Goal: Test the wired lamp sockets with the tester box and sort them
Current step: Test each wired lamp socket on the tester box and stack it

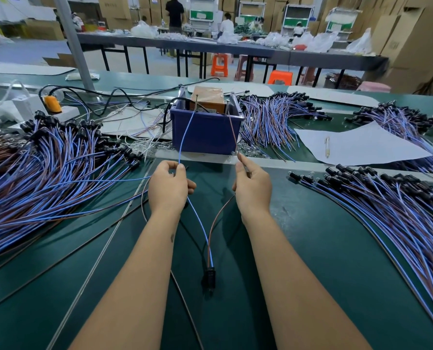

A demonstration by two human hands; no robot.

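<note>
A black socket (209, 277) lies on the tabletop (311, 248) between your forearms. Your left hand (168, 186) pinches its blue wire (199, 224), your right hand (252, 188) its brown wire (216, 217). Beyond, a blue bin (205, 132) holds the tester box (207, 99).

We can read no text anywhere here. The orange box (208, 99) standing in the blue bin (205, 133) at the far middle of the counter (311, 248) shows no legible label, and the white sheet (362, 145) at far right looks blank. Any print on the cardboard cartons (412, 34) along the far wall is too blurred to make out.
</note>
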